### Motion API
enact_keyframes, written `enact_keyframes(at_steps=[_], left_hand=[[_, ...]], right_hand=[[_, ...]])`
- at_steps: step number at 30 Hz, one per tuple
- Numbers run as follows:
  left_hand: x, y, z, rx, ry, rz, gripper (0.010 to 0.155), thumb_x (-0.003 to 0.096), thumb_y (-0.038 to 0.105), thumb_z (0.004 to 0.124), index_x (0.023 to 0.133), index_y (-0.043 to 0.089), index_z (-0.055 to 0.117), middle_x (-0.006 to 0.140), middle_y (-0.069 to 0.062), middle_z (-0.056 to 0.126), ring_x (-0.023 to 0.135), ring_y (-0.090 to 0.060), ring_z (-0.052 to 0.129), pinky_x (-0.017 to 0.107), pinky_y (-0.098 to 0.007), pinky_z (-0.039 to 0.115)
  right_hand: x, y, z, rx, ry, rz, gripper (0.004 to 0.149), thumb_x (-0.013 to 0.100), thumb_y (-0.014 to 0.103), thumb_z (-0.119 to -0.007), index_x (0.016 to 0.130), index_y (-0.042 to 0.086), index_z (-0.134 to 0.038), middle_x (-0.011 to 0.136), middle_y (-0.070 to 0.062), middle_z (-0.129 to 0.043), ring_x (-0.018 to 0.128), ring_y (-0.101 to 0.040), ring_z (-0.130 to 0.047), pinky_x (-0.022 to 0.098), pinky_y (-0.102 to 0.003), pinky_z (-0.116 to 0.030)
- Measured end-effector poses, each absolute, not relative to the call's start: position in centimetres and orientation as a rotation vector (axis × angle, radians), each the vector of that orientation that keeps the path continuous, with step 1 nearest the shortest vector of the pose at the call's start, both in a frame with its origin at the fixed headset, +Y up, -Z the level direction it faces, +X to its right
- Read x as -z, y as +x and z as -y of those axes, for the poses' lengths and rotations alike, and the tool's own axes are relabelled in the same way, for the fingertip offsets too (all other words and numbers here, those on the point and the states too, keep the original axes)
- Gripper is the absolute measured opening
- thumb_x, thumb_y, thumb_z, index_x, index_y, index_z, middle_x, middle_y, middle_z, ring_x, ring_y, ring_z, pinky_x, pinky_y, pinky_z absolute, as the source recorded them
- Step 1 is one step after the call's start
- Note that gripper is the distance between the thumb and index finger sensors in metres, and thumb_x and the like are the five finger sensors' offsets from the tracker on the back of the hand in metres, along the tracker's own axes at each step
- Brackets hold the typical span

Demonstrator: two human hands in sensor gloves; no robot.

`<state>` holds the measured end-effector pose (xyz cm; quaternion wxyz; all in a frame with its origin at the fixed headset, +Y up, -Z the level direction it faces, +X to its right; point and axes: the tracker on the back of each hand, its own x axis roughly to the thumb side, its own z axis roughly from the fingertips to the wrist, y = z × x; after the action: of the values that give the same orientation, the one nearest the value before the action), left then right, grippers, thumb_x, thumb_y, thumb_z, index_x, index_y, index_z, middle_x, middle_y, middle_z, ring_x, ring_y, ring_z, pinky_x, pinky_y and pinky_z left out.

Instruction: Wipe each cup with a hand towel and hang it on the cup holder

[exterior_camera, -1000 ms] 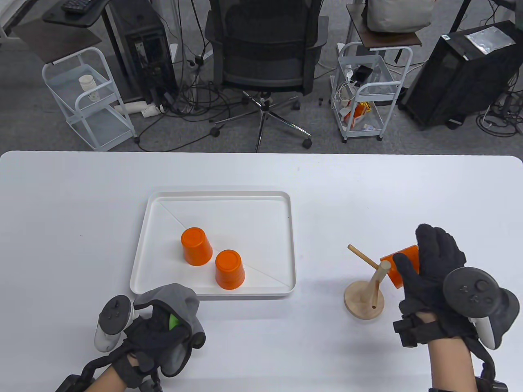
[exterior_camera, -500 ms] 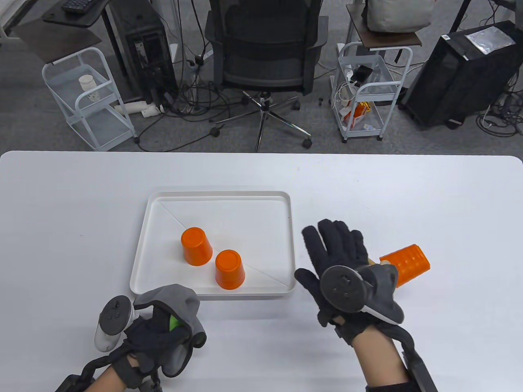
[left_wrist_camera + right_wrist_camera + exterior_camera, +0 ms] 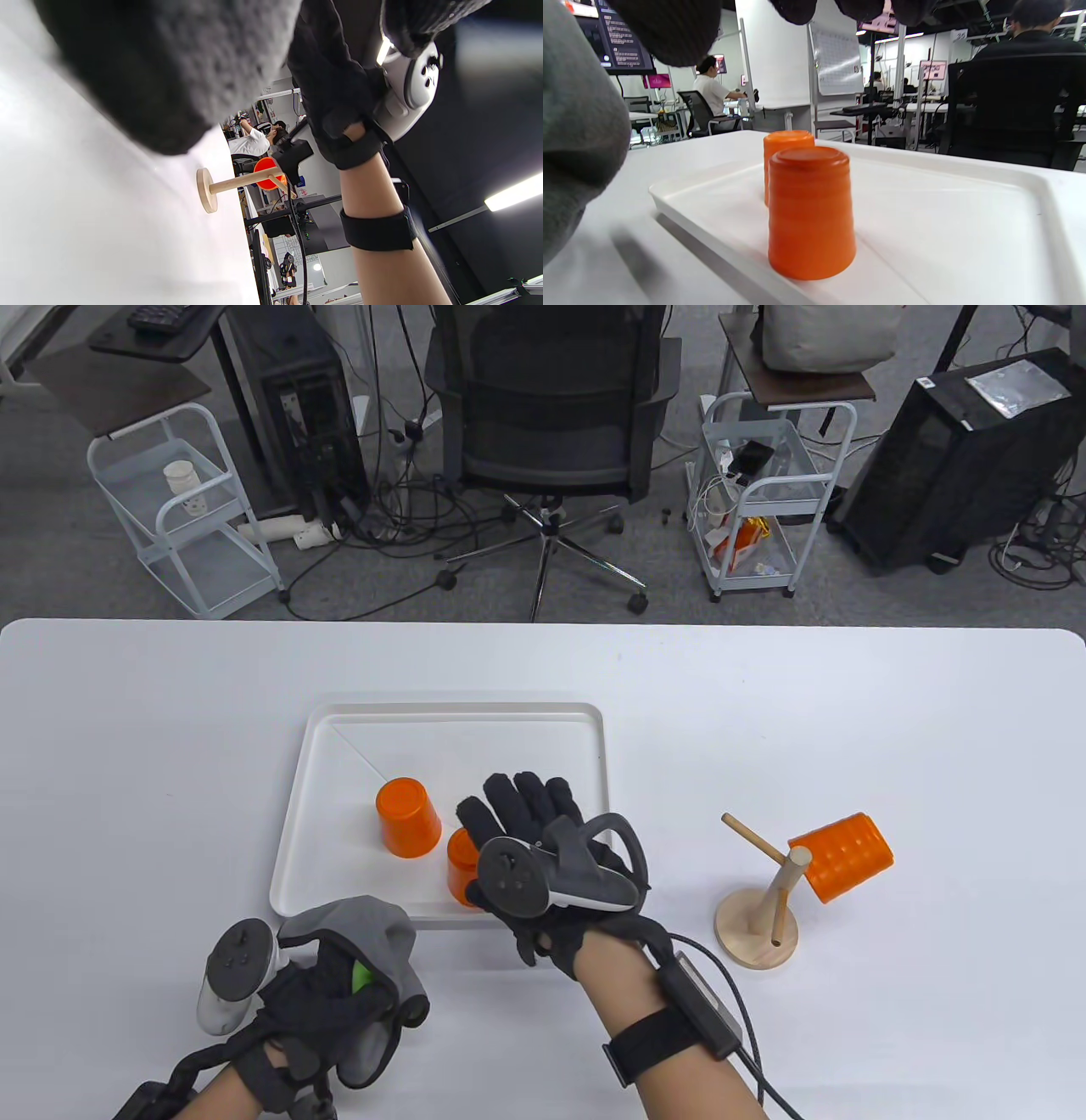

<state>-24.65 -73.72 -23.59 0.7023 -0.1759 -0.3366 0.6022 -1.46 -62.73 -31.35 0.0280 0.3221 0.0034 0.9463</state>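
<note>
Two orange cups stand upside down on the white tray (image 3: 585, 729): the far cup (image 3: 407, 819) (image 3: 787, 144) and the near cup (image 3: 458, 867) (image 3: 810, 212). My right hand (image 3: 517, 810) hovers over the near cup with fingers spread and straight, holding nothing and hiding part of it. A third orange cup (image 3: 842, 857) (image 3: 265, 167) hangs on a peg of the wooden cup holder (image 3: 758, 933) (image 3: 237, 184) at the right. My left hand (image 3: 327, 997) rests near the table's front edge and grips the grey hand towel (image 3: 361, 920) (image 3: 169, 63).
The cup holder's other peg (image 3: 751, 836) points up and left, bare. Beyond the table's far edge stand an office chair (image 3: 551, 407) and two white carts (image 3: 182, 509). A cable (image 3: 730, 984) trails from my right wrist.
My right hand let go of the cup, which now hangs on the holder. It swept left across the table to the tray, over the near cup. The left hand and towel stayed still.
</note>
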Motion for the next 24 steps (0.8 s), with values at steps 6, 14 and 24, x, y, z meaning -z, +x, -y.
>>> enact_keyframes(at_steps=[6,14,24], left_hand=[[23.6,-24.7,73.7,-1.343,-0.392,0.751,0.087,0.0476,0.068,0.066,0.098,0.041,0.001,0.113,-0.005,0.017,0.076,-0.025,0.086,0.064,-0.057,0.070],[23.7,-24.7,73.7,-1.348,-0.393,0.750,0.087,0.0476,0.068,0.066,0.098,0.042,0.001,0.113,-0.005,0.017,0.076,-0.025,0.086,0.064,-0.058,0.070],[23.7,-24.7,73.7,-1.348,-0.393,0.752,0.086,0.0477,0.068,0.066,0.098,0.042,0.001,0.113,-0.005,0.017,0.076,-0.025,0.086,0.064,-0.058,0.070]], right_hand=[[33.3,-3.9,65.2,-2.926,1.005,-0.175,0.077,0.049,0.055,-0.071,0.111,0.028,-0.032,0.121,-0.021,-0.026,0.103,-0.059,-0.039,0.074,-0.070,-0.030],[34.8,-5.4,68.1,-2.940,0.976,-0.299,0.074,0.050,0.054,-0.071,0.110,0.032,-0.034,0.121,-0.020,-0.027,0.102,-0.060,-0.043,0.074,-0.071,-0.032],[35.1,-5.4,70.3,-2.953,0.936,-0.282,0.068,0.051,0.047,-0.071,0.108,0.034,-0.038,0.119,-0.019,-0.028,0.098,-0.059,-0.051,0.073,-0.072,-0.038]])
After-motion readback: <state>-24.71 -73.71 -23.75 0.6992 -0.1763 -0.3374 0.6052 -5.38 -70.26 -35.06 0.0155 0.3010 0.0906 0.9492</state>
